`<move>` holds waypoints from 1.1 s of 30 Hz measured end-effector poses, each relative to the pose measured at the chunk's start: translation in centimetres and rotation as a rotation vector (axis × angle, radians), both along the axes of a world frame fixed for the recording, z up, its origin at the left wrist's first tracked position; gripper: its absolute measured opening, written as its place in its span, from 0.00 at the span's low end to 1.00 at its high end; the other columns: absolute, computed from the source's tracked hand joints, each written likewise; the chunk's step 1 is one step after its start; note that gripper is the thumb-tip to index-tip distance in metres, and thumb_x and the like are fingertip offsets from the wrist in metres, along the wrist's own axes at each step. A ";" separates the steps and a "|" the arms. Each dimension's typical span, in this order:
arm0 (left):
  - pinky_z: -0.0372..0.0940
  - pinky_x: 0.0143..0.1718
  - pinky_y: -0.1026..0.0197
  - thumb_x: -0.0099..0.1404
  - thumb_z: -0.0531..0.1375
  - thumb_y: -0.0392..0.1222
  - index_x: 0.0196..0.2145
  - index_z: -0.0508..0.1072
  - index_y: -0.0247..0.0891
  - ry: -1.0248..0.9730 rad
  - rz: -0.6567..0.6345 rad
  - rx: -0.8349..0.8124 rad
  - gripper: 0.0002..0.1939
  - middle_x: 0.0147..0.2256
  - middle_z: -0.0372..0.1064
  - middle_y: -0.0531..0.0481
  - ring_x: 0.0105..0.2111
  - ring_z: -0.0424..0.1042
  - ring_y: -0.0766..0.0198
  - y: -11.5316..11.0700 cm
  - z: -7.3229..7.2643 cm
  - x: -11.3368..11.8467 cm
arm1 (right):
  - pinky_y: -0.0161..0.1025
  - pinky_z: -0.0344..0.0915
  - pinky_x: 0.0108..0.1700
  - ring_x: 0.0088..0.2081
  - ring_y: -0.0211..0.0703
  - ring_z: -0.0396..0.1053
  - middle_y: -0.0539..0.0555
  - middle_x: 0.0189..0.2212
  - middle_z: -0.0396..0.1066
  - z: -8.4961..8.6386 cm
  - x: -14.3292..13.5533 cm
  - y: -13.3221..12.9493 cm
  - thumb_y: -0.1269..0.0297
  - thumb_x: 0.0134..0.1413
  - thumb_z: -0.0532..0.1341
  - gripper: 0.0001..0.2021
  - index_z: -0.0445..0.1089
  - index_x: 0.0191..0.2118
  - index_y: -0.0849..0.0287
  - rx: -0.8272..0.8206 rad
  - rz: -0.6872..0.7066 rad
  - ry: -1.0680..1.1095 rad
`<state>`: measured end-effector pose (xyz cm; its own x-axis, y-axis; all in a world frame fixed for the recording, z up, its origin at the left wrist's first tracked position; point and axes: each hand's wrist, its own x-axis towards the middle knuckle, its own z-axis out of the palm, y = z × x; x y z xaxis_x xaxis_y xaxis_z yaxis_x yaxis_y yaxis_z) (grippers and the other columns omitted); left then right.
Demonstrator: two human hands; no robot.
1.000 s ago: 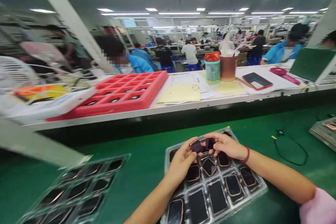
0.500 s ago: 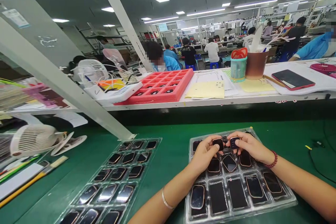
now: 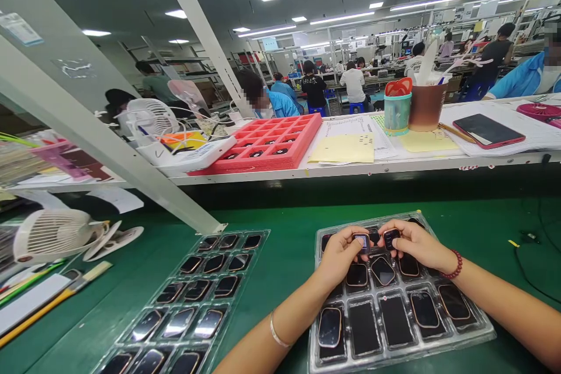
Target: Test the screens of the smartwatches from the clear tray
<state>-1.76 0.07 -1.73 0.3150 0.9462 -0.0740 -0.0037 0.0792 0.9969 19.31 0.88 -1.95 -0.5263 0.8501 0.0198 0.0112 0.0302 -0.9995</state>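
My left hand (image 3: 340,254) is closed around a smartwatch (image 3: 362,243) whose screen is lit with a pale pattern. In my right hand (image 3: 412,243) is a second smartwatch (image 3: 391,239), its dark face showing small marks, with the thumb pressed on its lower edge. Both are held just above the far part of a clear plastic tray (image 3: 344,301). Several square watches with gold-coloured rims lie in its pockets, such as the watch (image 3: 425,310) near the front. Two front pockets show only a black bottom. My hands partly hide the back row.
To the left lies another clear tray (image 3: 258,245) full of watches. Farther left are a white fan (image 3: 56,235) and a brush (image 3: 94,272). A slanted metal post (image 3: 144,172) meets the table. The shelf carries a red foam tray (image 3: 307,134), cups and a phone (image 3: 488,130). People sit beyond.
The screen of the watch in my left hand has gone from dark to lit. Both hands stay nearly in place over the tray.
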 end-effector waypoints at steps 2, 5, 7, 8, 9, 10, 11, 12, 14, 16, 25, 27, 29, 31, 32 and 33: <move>0.57 0.24 0.67 0.59 0.59 0.48 0.40 0.69 0.34 0.001 -0.002 0.008 0.16 0.33 0.73 0.46 0.23 0.70 0.67 0.0 0.0 0.0 | 0.34 0.64 0.29 0.28 0.37 0.67 0.54 0.37 0.71 0.2 -0.1 -0.1 0.68 0.51 0.58 0.13 0.66 0.44 0.59 0.006 0.001 -0.014; 0.58 0.24 0.67 0.58 0.60 0.49 0.42 0.69 0.35 -0.002 -0.018 0.025 0.18 0.37 0.73 0.45 0.26 0.71 0.66 -0.1 0.0 0.0 | 0.35 0.64 0.30 0.29 0.38 0.67 0.54 0.37 0.70 0.4 -0.1 -0.2 0.68 0.50 0.59 0.13 0.65 0.44 0.59 0.005 -0.001 -0.025; 0.59 0.25 0.67 0.57 0.61 0.48 0.43 0.68 0.35 -0.010 -0.031 0.031 0.19 0.39 0.73 0.44 0.27 0.72 0.65 -0.1 0.0 0.0 | 0.35 0.64 0.30 0.29 0.38 0.67 0.54 0.37 0.70 0.4 -0.1 -0.2 0.67 0.51 0.59 0.12 0.65 0.43 0.59 0.009 -0.003 -0.020; 0.59 0.25 0.67 0.56 0.62 0.47 0.43 0.68 0.35 -0.013 -0.035 0.033 0.19 0.39 0.72 0.44 0.28 0.72 0.65 -0.1 0.0 -0.1 | 0.35 0.64 0.30 0.29 0.37 0.67 0.54 0.37 0.70 0.3 -0.1 -0.2 0.66 0.52 0.59 0.12 0.65 0.44 0.59 0.010 -0.004 -0.016; 0.59 0.26 0.66 0.56 0.62 0.46 0.43 0.68 0.35 -0.015 -0.036 0.034 0.19 0.39 0.72 0.44 0.28 0.71 0.65 -0.1 0.0 0.0 | 0.35 0.64 0.30 0.29 0.37 0.67 0.54 0.37 0.70 0.2 -0.1 -0.2 0.65 0.52 0.59 0.12 0.65 0.44 0.59 0.010 -0.005 -0.012; 0.60 0.26 0.66 0.56 0.62 0.46 0.43 0.68 0.35 -0.016 -0.036 0.035 0.19 0.39 0.72 0.44 0.28 0.71 0.65 -0.2 0.1 0.0 | 0.35 0.64 0.30 0.28 0.37 0.67 0.54 0.36 0.71 0.2 0.0 -0.1 0.65 0.53 0.59 0.12 0.65 0.44 0.60 0.009 -0.004 -0.008; 0.60 0.26 0.66 0.56 0.62 0.46 0.43 0.68 0.35 -0.015 -0.036 0.034 0.18 0.39 0.72 0.44 0.27 0.71 0.66 -0.2 0.1 0.0 | 0.35 0.64 0.30 0.28 0.36 0.66 0.54 0.36 0.71 0.1 0.0 -0.1 0.64 0.54 0.59 0.12 0.66 0.44 0.60 0.007 -0.002 -0.005; 0.60 0.27 0.65 0.56 0.62 0.46 0.43 0.68 0.35 -0.014 -0.037 0.031 0.18 0.39 0.72 0.44 0.27 0.71 0.66 -0.2 0.2 0.0 | 0.35 0.64 0.30 0.28 0.36 0.66 0.55 0.36 0.71 0.0 0.0 -0.1 0.63 0.55 0.58 0.11 0.66 0.44 0.60 0.006 0.002 -0.001; 0.61 0.27 0.65 0.56 0.62 0.46 0.43 0.68 0.35 -0.012 -0.037 0.026 0.18 0.39 0.72 0.44 0.27 0.71 0.66 -0.2 0.2 0.0 | 0.35 0.64 0.30 0.28 0.36 0.66 0.55 0.35 0.71 -0.1 0.0 0.0 0.62 0.56 0.59 0.11 0.66 0.43 0.61 0.008 0.009 0.001; 0.62 0.28 0.64 0.56 0.62 0.46 0.42 0.68 0.35 -0.012 -0.037 0.027 0.18 0.38 0.72 0.45 0.27 0.70 0.66 -0.2 0.2 0.0 | 0.35 0.65 0.31 0.28 0.37 0.66 0.55 0.35 0.71 0.0 0.0 -0.1 0.61 0.56 0.59 0.12 0.66 0.44 0.61 0.019 0.011 -0.001; 0.63 0.27 0.65 0.56 0.61 0.43 0.40 0.69 0.34 -0.008 -0.032 0.032 0.15 0.32 0.72 0.48 0.24 0.70 0.68 -0.2 0.0 0.0 | 0.36 0.68 0.32 0.33 0.41 0.67 0.55 0.34 0.71 0.1 -0.2 -0.2 0.58 0.56 0.59 0.13 0.66 0.42 0.61 0.028 0.008 -0.046; 0.64 0.27 0.65 0.56 0.62 0.43 0.40 0.69 0.35 -0.007 -0.031 0.033 0.15 0.32 0.71 0.49 0.24 0.70 0.68 -0.2 0.0 0.0 | 0.36 0.67 0.31 0.33 0.40 0.67 0.55 0.34 0.70 0.0 -0.2 -0.2 0.58 0.56 0.59 0.13 0.66 0.42 0.60 0.030 0.008 -0.051; 0.64 0.27 0.65 0.56 0.62 0.43 0.40 0.70 0.35 -0.006 -0.030 0.032 0.15 0.32 0.71 0.49 0.24 0.70 0.68 -0.1 0.0 0.1 | 0.36 0.67 0.31 0.33 0.40 0.67 0.55 0.34 0.70 0.0 -0.2 -0.2 0.58 0.56 0.59 0.13 0.66 0.42 0.60 0.030 0.010 -0.054; 0.64 0.27 0.65 0.56 0.62 0.44 0.40 0.70 0.35 -0.005 -0.030 0.034 0.15 0.32 0.71 0.49 0.24 0.70 0.68 -0.1 0.0 0.1 | 0.36 0.68 0.32 0.33 0.40 0.67 0.55 0.34 0.70 0.0 -0.2 -0.2 0.58 0.56 0.59 0.13 0.67 0.42 0.60 0.031 0.011 -0.054; 0.64 0.27 0.65 0.56 0.62 0.44 0.40 0.70 0.35 -0.005 -0.030 0.035 0.15 0.32 0.71 0.49 0.24 0.70 0.68 -0.1 0.0 0.1 | 0.36 0.68 0.32 0.33 0.41 0.67 0.55 0.34 0.70 0.0 -0.2 -0.2 0.57 0.56 0.59 0.13 0.67 0.42 0.60 0.033 0.011 -0.053; 0.64 0.27 0.65 0.56 0.62 0.44 0.40 0.70 0.35 -0.006 -0.031 0.035 0.15 0.32 0.71 0.49 0.24 0.70 0.68 -0.1 0.0 0.1 | 0.36 0.68 0.32 0.33 0.41 0.67 0.55 0.33 0.70 0.0 -0.2 -0.3 0.57 0.56 0.59 0.13 0.67 0.42 0.60 0.036 0.010 -0.052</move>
<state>-1.67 -0.04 -1.75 0.3446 0.9379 -0.0393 -0.0073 0.0445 0.9990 19.11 0.62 -1.96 -0.5360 0.8439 0.0225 0.0626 0.0663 -0.9958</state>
